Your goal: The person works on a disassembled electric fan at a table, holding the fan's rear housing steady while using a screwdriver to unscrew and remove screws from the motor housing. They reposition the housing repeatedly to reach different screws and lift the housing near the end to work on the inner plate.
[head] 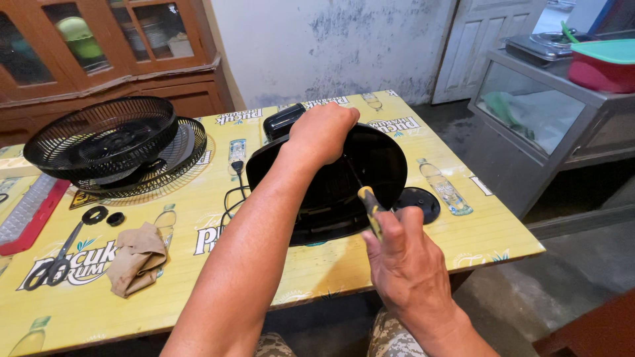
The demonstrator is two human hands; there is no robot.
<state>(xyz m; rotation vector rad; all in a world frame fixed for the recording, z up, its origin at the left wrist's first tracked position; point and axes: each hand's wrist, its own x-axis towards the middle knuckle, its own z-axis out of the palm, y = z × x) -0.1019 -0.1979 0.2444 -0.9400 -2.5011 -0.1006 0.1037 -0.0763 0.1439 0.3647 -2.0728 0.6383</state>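
A black oval fan base is tipped up on the yellow table, its hollow underside facing me. My left hand grips the base's top edge and steadies it. My right hand is closed around a screwdriver with a yellow and black handle; its thin shaft points up into the underside of the base. A black power cord trails from the base across the table.
Two black fan grilles are stacked at the table's far left. A round black cap lies right of the base. Scissors, two small black rings and a crumpled brown cloth lie at the near left. A glass cabinet stands at right.
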